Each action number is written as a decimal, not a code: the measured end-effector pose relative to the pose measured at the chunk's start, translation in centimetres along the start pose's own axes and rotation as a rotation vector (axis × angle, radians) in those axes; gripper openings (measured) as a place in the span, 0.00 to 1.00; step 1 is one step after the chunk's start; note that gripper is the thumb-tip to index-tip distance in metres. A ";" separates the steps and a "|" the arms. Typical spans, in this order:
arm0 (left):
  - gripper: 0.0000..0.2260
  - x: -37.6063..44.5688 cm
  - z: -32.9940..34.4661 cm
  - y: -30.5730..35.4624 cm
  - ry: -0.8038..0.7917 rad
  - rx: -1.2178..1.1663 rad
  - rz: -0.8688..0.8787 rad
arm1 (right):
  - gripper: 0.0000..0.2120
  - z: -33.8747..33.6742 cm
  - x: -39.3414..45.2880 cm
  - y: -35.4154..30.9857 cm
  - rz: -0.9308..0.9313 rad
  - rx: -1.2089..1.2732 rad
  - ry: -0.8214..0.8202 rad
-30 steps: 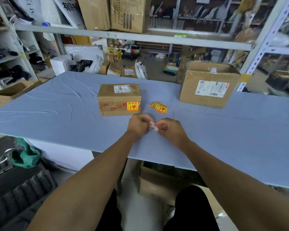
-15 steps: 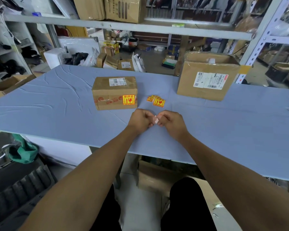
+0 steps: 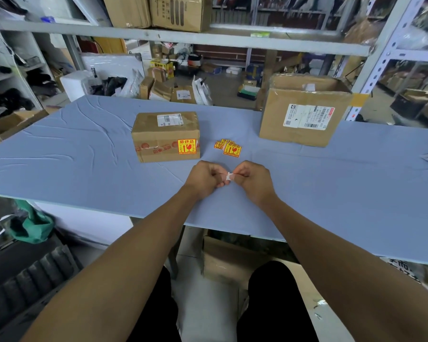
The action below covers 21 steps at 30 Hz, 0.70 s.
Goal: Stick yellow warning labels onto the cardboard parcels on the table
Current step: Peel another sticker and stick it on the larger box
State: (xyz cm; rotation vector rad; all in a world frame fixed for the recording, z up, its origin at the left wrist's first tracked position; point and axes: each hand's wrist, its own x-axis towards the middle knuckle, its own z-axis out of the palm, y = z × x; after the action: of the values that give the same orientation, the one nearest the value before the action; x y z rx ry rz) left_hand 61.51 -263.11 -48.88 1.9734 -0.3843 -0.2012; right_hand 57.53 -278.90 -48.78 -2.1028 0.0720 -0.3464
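While both hands pinch a white scrap (image 3: pixel 229 177), left grip (image 3: pixel 205 180), right grip (image 3: pixel 251 180) clamped.

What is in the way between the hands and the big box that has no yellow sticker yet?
Nothing visible. Both hands, left hand and right hand, pinch a small white piece; only bare blue table lies between them and the big box. The sticker pile sits off to the left.

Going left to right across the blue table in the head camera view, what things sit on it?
Small parcel bearing a yellow label → loose stack of yellow labels → large parcel with only a white shipping label.
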 end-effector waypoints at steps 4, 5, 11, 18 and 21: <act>0.09 0.1 0.7 0.0 0.066 0.074 0.006 | 0.01 -0.1 -0.3 -0.2 -0.061 0.028 -0.024; 0.09 0.1 0.8 0.0 0.082 0.083 0.002 | 0.01 0.0 -0.4 -0.2 -0.074 0.030 -0.033; 0.11 0.1 0.7 0.1 0.114 -0.022 -0.046 | 0.04 0.3 -0.6 0.2 -0.094 0.034 -0.064; 0.03 -0.6 0.1 0.4 0.031 -0.049 -0.021 | 0.01 0.5 -0.4 0.1 -0.062 -0.026 -0.025; 0.04 -0.6 0.8 0.4 0.114 0.012 -0.049 | 0.05 0.0 -0.5 -0.1 -0.093 -0.067 -0.058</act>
State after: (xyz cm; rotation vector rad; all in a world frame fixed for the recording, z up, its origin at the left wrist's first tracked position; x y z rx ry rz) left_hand 60.60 -263.70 -48.92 1.9973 -0.2641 -0.1169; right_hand 57.01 -278.80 -48.82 -2.1853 -0.0495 -0.3432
